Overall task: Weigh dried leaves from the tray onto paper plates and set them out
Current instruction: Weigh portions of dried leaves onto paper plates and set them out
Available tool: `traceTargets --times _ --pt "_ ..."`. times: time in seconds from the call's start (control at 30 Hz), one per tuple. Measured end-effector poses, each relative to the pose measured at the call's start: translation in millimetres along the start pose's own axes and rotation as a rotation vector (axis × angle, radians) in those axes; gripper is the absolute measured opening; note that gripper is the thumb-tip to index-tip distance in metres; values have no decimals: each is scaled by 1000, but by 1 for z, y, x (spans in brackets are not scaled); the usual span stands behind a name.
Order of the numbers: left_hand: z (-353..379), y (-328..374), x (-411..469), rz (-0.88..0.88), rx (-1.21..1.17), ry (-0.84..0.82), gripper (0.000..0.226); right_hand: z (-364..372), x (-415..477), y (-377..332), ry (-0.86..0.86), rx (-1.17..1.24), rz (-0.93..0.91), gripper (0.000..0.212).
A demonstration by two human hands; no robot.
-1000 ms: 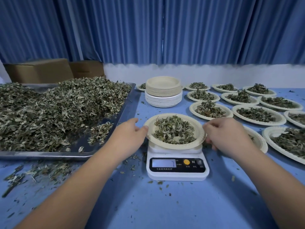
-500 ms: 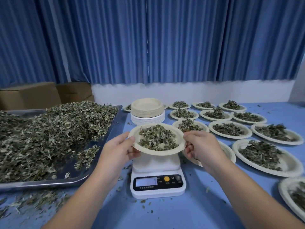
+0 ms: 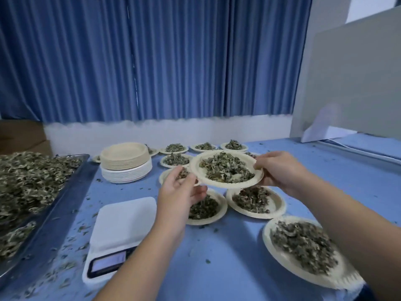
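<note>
Left hand (image 3: 180, 192), right hand (image 3: 280, 170) pinch opposite rims, filled plate (image 3: 200, 170) aloft.

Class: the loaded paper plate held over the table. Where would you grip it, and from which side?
Pinch the paper plate by its rim at opposite edges, from left and right, as the left hand and right hand do. It is shallow and its dried leaves lie loose, so keep it level.
</note>
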State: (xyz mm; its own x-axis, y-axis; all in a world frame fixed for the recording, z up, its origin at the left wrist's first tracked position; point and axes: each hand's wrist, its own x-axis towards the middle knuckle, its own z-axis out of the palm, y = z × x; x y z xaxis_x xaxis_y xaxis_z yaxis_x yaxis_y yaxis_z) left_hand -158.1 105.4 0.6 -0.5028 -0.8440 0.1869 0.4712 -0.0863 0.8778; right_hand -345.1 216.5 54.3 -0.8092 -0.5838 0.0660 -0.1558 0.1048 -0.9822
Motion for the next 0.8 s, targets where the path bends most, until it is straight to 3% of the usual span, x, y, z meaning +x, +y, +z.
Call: traceTargets --times 0.2,0.33,0.53,0.8 --pt "-2 -44 -8 36 389 -32 11 -103 11 22 242 -76 52 10" --pt "-13 -46 -12 45 546 -51 17 -150 15 53 362 -93 168 5" --pt "-12 -49 -13 73 590 -45 13 -175 21 100 447 -128 347 9" --pt "-13 -46 -14 94 615 -28 14 -172 36 124 455 -143 426 14"
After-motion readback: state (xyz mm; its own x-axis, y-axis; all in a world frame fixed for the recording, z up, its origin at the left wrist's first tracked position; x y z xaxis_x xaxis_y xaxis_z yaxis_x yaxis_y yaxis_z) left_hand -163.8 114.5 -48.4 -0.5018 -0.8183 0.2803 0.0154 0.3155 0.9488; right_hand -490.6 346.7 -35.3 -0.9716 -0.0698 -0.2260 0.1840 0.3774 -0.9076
